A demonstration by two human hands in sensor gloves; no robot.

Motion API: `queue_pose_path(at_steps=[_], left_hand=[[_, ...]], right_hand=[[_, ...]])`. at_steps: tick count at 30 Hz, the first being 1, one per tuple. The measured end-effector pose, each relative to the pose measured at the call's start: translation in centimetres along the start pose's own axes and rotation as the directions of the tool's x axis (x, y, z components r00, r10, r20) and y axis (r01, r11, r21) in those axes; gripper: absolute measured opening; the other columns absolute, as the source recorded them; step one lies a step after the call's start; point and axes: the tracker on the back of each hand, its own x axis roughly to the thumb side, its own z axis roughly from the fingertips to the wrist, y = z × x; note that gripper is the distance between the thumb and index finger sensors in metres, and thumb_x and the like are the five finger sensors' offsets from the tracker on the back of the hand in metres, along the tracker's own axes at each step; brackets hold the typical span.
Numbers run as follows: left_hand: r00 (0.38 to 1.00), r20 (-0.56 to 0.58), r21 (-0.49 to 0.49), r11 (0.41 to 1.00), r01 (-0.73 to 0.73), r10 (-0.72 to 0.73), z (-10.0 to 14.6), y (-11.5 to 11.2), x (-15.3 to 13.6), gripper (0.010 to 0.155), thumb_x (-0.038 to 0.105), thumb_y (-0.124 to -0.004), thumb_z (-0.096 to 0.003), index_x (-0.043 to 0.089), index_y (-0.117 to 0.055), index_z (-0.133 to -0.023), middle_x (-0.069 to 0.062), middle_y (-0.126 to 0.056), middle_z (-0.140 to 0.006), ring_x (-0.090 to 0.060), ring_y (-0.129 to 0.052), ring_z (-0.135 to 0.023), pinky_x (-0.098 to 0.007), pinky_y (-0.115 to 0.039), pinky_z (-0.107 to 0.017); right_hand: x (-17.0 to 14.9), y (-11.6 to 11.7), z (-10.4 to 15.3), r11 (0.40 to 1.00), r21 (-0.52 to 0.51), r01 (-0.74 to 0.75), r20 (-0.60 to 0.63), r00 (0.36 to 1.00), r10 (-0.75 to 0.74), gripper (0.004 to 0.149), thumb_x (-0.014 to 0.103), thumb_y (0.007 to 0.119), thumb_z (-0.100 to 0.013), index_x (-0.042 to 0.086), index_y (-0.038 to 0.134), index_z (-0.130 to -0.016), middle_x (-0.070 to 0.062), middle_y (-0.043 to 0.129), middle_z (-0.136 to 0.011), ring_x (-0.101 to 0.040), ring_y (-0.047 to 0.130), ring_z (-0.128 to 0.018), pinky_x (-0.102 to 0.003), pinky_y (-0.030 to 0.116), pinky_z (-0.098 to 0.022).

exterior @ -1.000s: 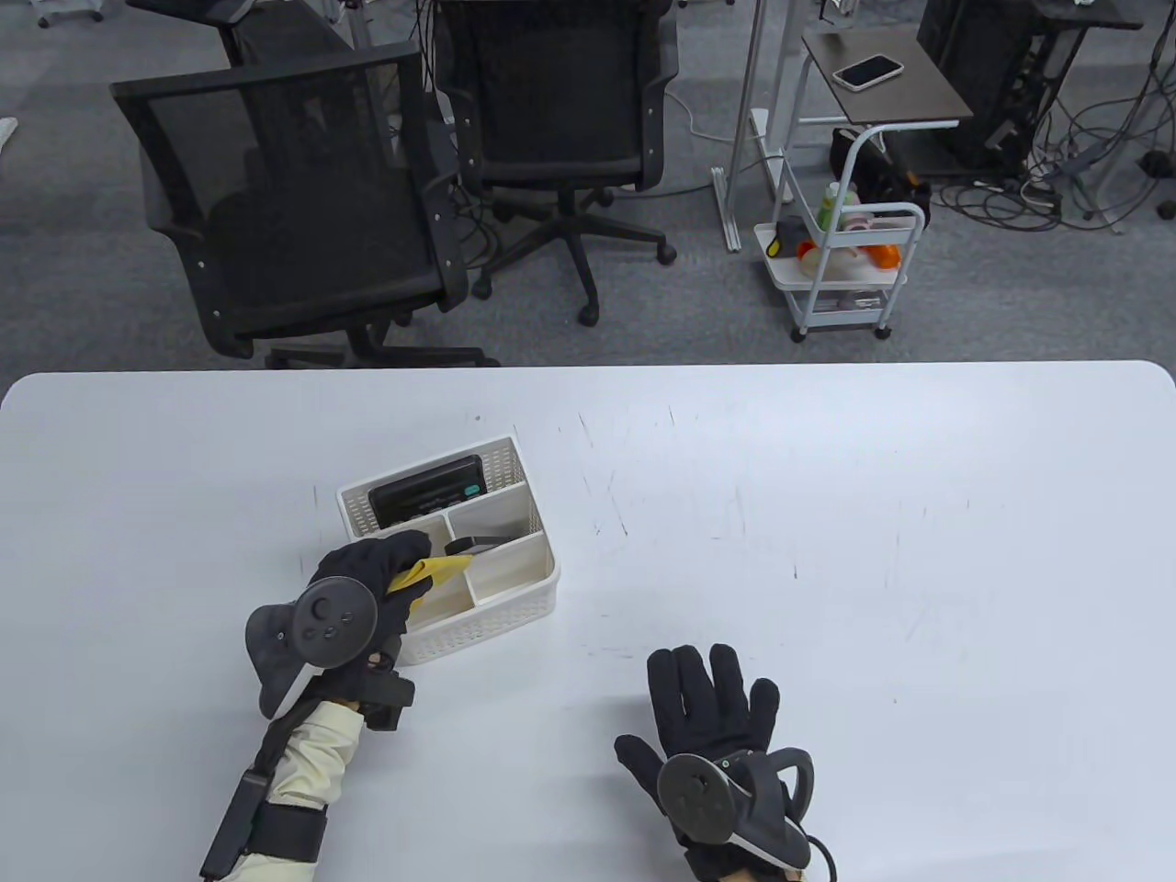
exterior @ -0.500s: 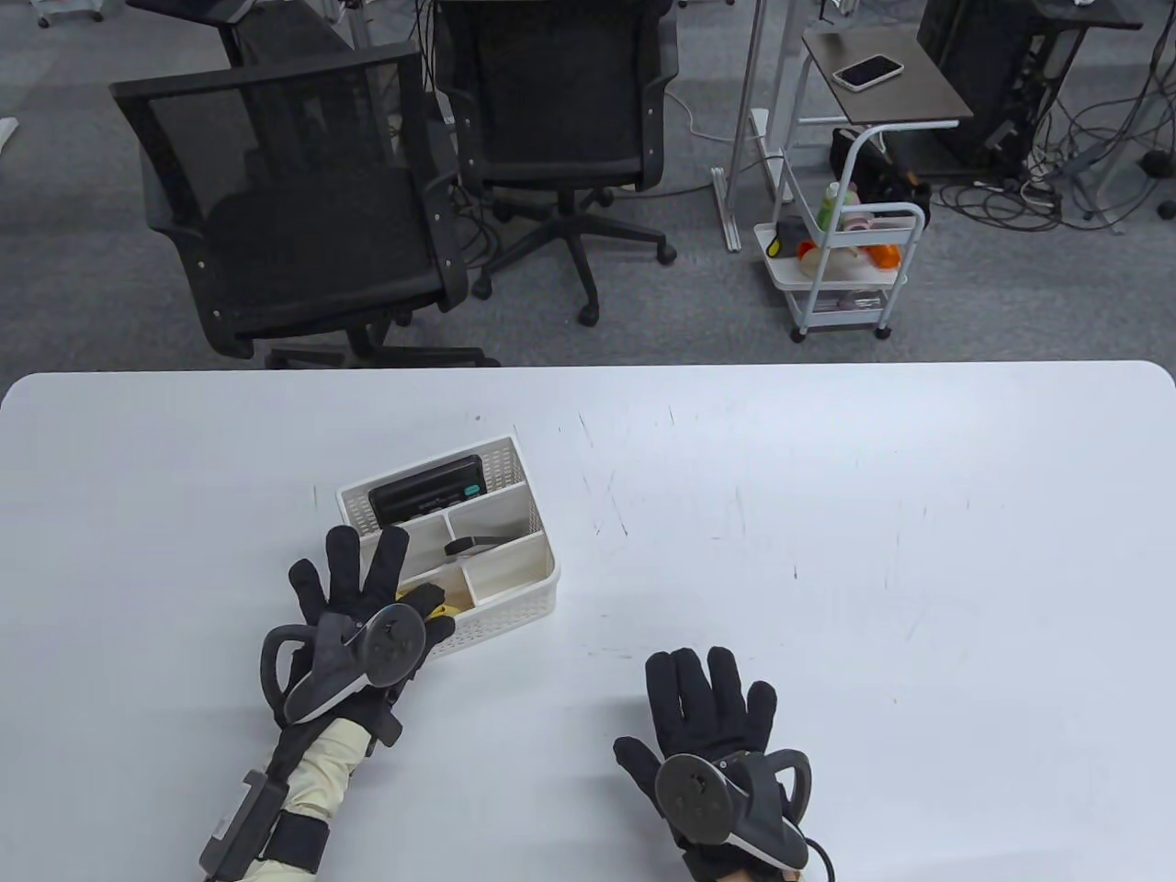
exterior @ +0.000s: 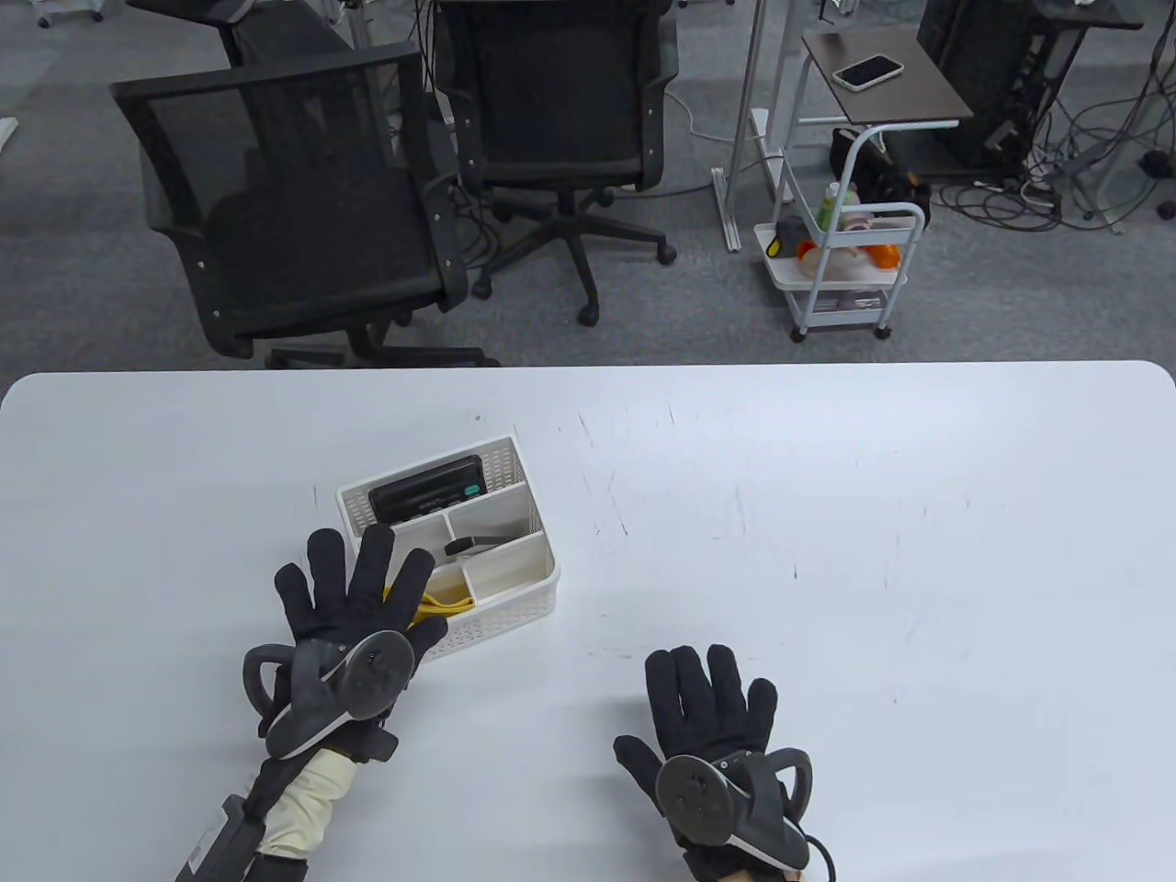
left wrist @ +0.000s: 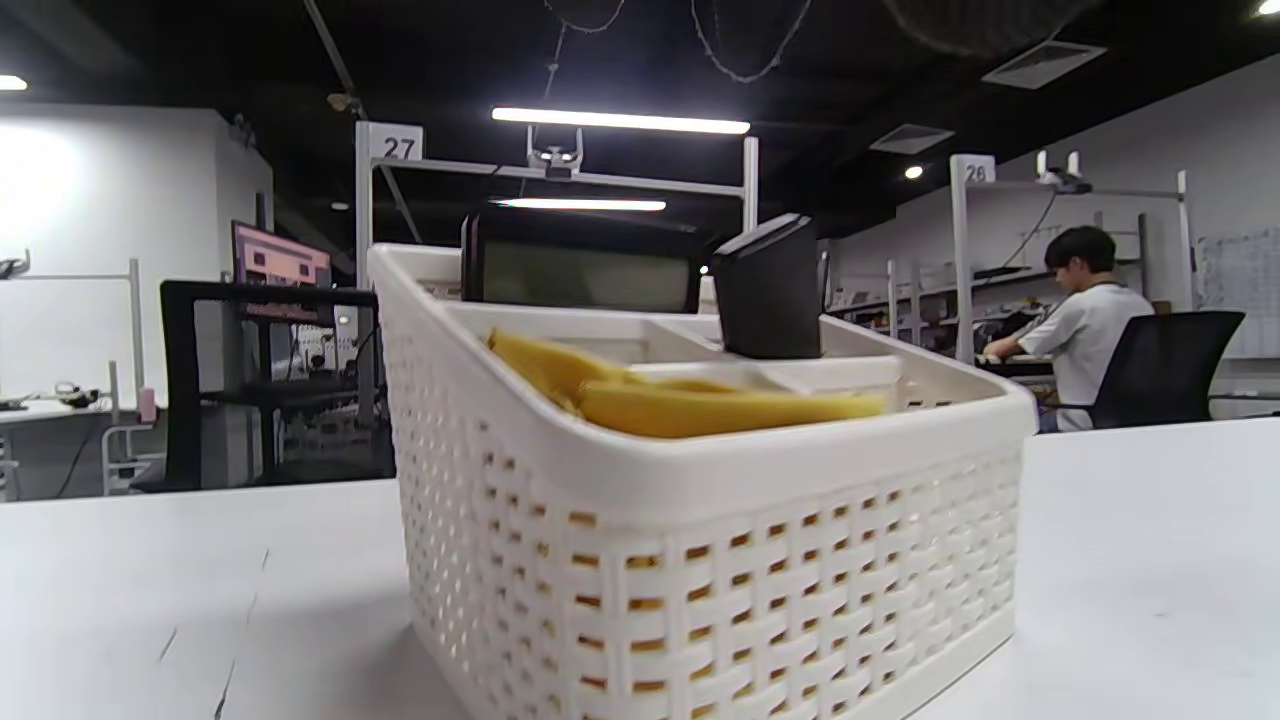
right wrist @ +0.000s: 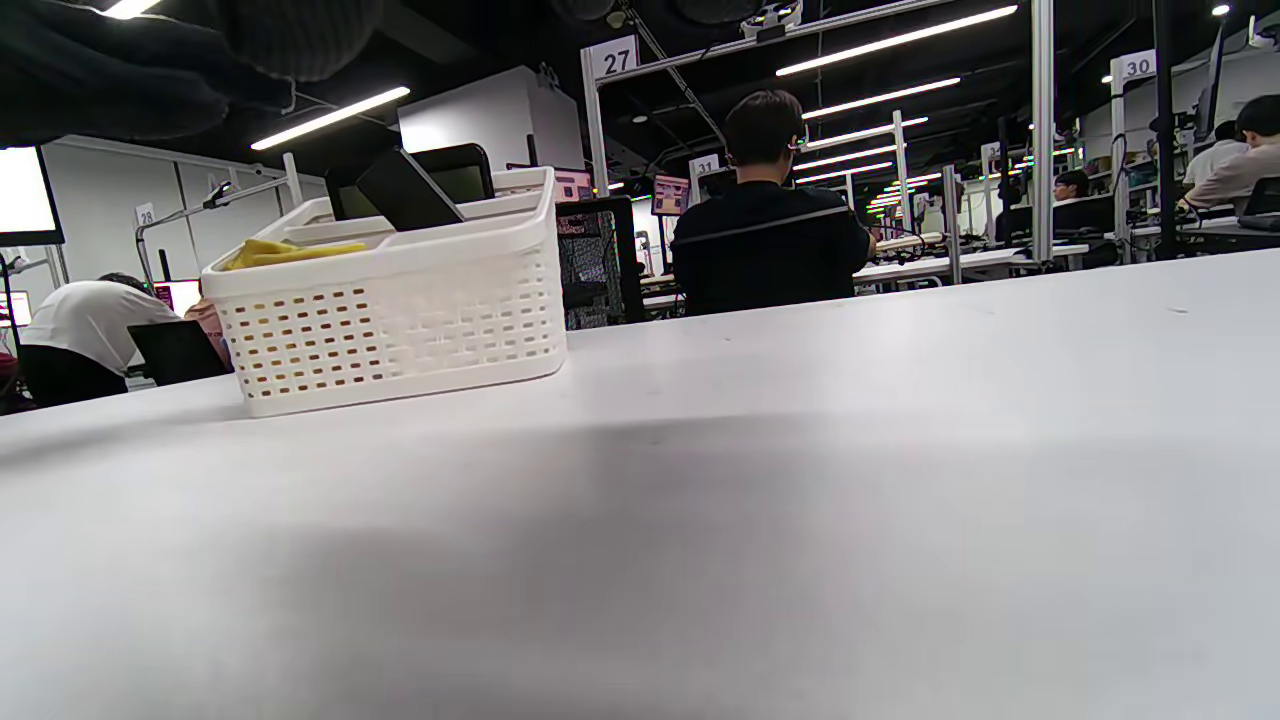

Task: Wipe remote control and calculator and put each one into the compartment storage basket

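Note:
A white compartment basket (exterior: 537, 588) (left wrist: 700, 480) (right wrist: 400, 310) stands left of the table's middle. The black calculator (exterior: 427, 489) (left wrist: 585, 270) stands in its far long compartment. A black remote control (exterior: 478, 544) (left wrist: 768, 285) leans in a middle compartment. A yellow cloth (exterior: 441, 604) (left wrist: 690, 405) lies in the near compartment. My left hand (exterior: 354, 588) hovers over the basket's near left corner, fingers spread and straight, holding nothing. Flat on the table to the right of the basket rests my right hand (exterior: 707, 694), fingers straight.
Two black office chairs (exterior: 303, 202) stand beyond the table's far edge, and a small white trolley (exterior: 850, 266) is on the floor at the right. People sit at desks in the background of the wrist views.
My left hand let go of the yellow cloth into the near compartment, spread its fingers and drew back toward me and slightly left. The right hand has stayed still.

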Motion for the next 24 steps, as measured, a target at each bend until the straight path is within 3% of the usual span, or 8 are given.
queue_pose_path(at_steps=[7, 15, 21, 24], left_hand=[[0.999, 0.034, 0.02, 1.0, 0.016, -0.017, 2.9, 0.7, 2.6, 0.069, 0.062, -0.06, -0.0529, 0.04, -0.035, -0.114, -0.007, -0.028, -0.125, -0.058, -0.02, -0.108, -0.079, -0.031, -0.069], [0.996, 0.09, -0.067, 0.998, 0.011, -0.005, 5.8, -1.7, 5.4, 0.071, 0.063, -0.059, -0.0528, 0.04, -0.03, -0.114, -0.008, -0.025, -0.125, -0.06, -0.022, -0.108, -0.08, -0.034, -0.068], [0.996, 0.084, -0.158, 0.987, 0.017, -0.004, 6.1, -3.5, 6.3, 0.072, 0.063, -0.058, -0.053, 0.04, -0.027, -0.114, -0.008, -0.025, -0.125, -0.06, -0.023, -0.109, -0.081, -0.034, -0.067], [0.996, 0.085, -0.141, 0.99, 0.018, -0.006, 6.1, -3.7, 6.3, 0.072, 0.063, -0.059, -0.0526, 0.04, -0.028, -0.113, -0.008, -0.026, -0.125, -0.059, -0.024, -0.109, -0.081, -0.035, -0.067]], right_hand=[[-0.2, -1.0, 0.1, 0.997, -0.074, 0.0, -0.017, 1.0, -0.001, 0.082, 0.051, 0.062, -0.06, 0.003, 0.03, -0.118, -0.026, 0.029, -0.118, -0.06, 0.02, -0.103, -0.083, 0.021, -0.059], [-0.6, -1.2, 0.3, 0.997, -0.07, 0.021, -0.026, 0.999, -0.023, 0.082, 0.051, 0.062, -0.06, 0.003, 0.03, -0.118, -0.026, 0.029, -0.118, -0.06, 0.02, -0.103, -0.083, 0.021, -0.059], [-0.6, -1.2, 0.3, 0.997, -0.052, 0.049, -0.022, 0.998, -0.05, 0.082, 0.051, 0.062, -0.06, 0.003, 0.03, -0.118, -0.026, 0.029, -0.118, -0.06, 0.02, -0.103, -0.083, 0.021, -0.059], [-0.7, -1.0, 0.3, 0.998, -0.04, 0.047, -0.026, 0.998, -0.048, 0.082, 0.051, 0.062, -0.06, 0.003, 0.031, -0.118, -0.026, 0.029, -0.118, -0.06, 0.02, -0.103, -0.083, 0.022, -0.059]])
